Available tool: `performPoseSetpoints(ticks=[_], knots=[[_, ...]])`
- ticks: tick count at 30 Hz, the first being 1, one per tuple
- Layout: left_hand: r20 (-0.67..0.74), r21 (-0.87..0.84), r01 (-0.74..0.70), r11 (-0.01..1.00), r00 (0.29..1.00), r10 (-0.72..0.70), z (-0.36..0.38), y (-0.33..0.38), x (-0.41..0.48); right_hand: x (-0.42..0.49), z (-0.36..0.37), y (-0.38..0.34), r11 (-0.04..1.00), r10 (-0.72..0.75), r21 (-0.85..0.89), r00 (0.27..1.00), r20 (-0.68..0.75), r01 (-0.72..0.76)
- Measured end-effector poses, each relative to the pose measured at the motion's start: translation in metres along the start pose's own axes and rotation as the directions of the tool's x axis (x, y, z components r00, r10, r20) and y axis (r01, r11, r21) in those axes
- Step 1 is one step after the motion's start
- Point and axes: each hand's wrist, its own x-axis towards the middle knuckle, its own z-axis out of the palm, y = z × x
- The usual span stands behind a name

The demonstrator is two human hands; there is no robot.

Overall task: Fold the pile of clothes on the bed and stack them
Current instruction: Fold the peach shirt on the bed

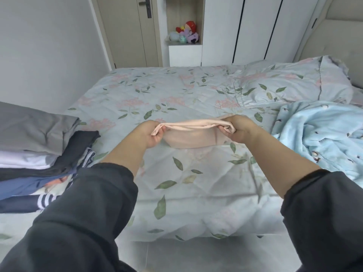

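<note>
A small pink garment (pixel 191 135) is held stretched between both hands, lifted just above the bed (pixel 172 91) near its front edge. Its left end is gripped by the left hand (pixel 152 134), whose fingers (pixel 151 124) are curled round the bunched fabric. Its right end is held in the same way by the right hand (pixel 238 130), fingers (pixel 231 119) closed tightly on the cloth. The upper edge of the garment is pulled taut between the two fists, and the rest hangs below in a shallow curve. Whether its lower edge touches the sheet cannot be told. Both forearms are bare, with dark sleeves (pixel 88 209) pushed up towards the elbows. A stack (pixel 39 152) of folded clothes in grey, white, black and blue is seen at the left of the bed, well apart from the garment. A light blue blanket (pixel 322 138) lies rumpled at the right, and a pillow (pixel 294 81) in the same flowered cloth as the sheet is set behind it. Plush toys (pixel 186 33) are kept in a niche (pixel 199 16) beyond the bed, between a door (pixel 127 32) and a white wardrobe (pixel 255 30).
</note>
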Motion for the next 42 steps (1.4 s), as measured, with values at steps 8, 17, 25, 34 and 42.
performPoseSetpoints(ticks=[8,17,25,34,42], knots=[[-0.143,0.087,-0.17,0.982,0.973,0.181,-0.051,0.074,-0.049,-0.031,0.107,-0.035,0.96,0.153,0.22,0.983,0.098,-0.171],[-0.344,0.378,-0.479,0.792,0.722,0.601,-0.125,0.211,-0.15,-0.059,0.29,-0.066,0.973,-0.105,0.229,0.935,0.338,0.026],[-0.597,0.661,-0.19,0.726,0.452,0.663,-0.257,0.249,-0.232,-0.093,0.415,0.0,0.999,-0.036,0.04,0.806,0.591,0.015],[-0.296,0.841,0.516,-0.165,0.692,0.659,-0.306,0.155,-0.136,-0.062,0.401,0.136,0.937,0.305,-0.321,0.768,0.563,-0.137],[-0.193,0.828,0.516,-0.22,0.631,0.751,-0.306,0.127,-0.117,-0.038,0.382,0.127,0.769,-0.036,-0.575,0.917,0.397,0.28]])
